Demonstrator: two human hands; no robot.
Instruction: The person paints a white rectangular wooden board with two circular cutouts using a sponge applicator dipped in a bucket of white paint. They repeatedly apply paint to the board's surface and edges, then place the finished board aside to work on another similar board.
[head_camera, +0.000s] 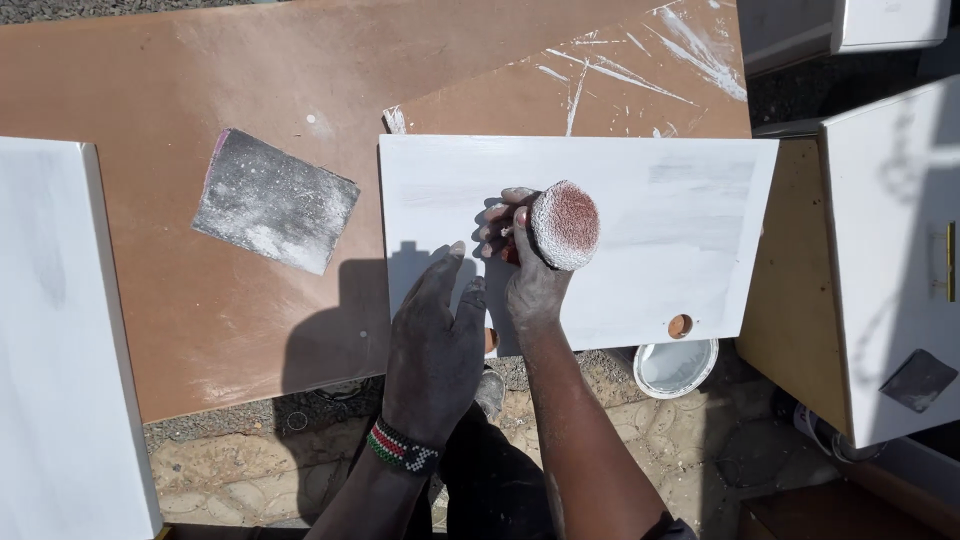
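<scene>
A dusty grey sanding sheet (275, 200) lies on the brown surface (200, 90). My left hand (435, 335) presses flat, fingers spread, on the white panel (640, 230). My right hand (530, 270) is clamped on a rolled reddish wad (565, 225), probably sandpaper, held over the panel. A white tub (676, 367) sits below.

I see the flat white painted panel (60, 350) cut off at left; the round white paint tub (676, 366) sits half hidden under the board

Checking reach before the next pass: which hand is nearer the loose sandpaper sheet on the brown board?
Left. The left hand lies flat just right of the sandpaper sheet; the right hand is farther right, gripping a dusty pad.
</scene>
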